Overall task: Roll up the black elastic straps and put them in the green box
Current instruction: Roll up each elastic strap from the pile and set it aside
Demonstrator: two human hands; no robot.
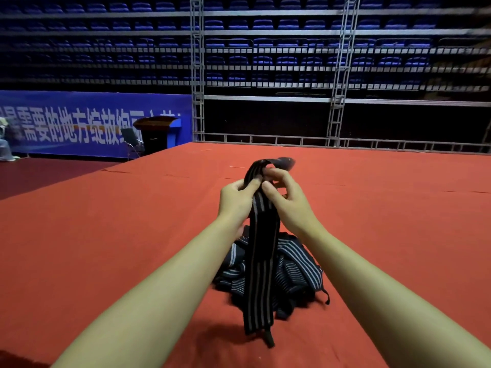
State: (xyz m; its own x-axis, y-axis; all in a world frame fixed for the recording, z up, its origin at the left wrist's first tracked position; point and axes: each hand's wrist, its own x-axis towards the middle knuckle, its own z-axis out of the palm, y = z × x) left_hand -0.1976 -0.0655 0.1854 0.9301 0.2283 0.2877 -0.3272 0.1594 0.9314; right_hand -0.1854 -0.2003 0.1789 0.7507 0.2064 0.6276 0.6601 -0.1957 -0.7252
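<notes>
Holding: you lift one black striped elastic strap [261,251] upright above the red stage carpet [106,235], both forearms stretched out in front of you.
Left hand: your left hand [236,199] grips the strap near its top, fingers curled round its left edge.
Right hand: your right hand [285,197] pinches the same strap from the right, thumb and fingertips closed on the fabric just beside your left hand.
Strap top: the upper end bends over your fingers, its tip blurred.
Strap tail: the long part hangs straight down, its narrow end tab [268,338] reaching the carpet.
Pile: the other striped straps [295,264] lie in a loose heap on the carpet behind the hanging one.
Backdrop: a blue banner [93,123] with white characters, a dark lectern [155,134], a folding chair [131,142], metal trusses [198,70] and rows of blue seats [265,25].
</notes>
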